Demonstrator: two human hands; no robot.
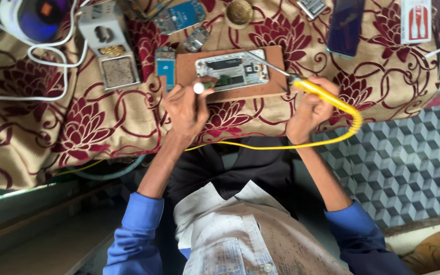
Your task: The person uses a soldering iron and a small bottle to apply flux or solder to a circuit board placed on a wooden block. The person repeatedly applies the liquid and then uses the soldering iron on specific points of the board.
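Head view: the opened phone (232, 70) lies flat on a brown board (189, 71) on the cloth-covered desk (77, 127), which steadies it. The right hand (309, 109) is closed around a yellow soldering iron (322, 93), tip on the phone's edge. The left hand (187, 107) pinches a small white-capped tool (199, 87) at the phone's near edge. A red-and-white flat packet (415, 20) lies at the far right.

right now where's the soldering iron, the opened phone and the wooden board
soldering iron (315, 90), head view, on its yellow handle
opened phone (232, 70), head view, middle of its exposed insides
wooden board (187, 69), head view, bare left part
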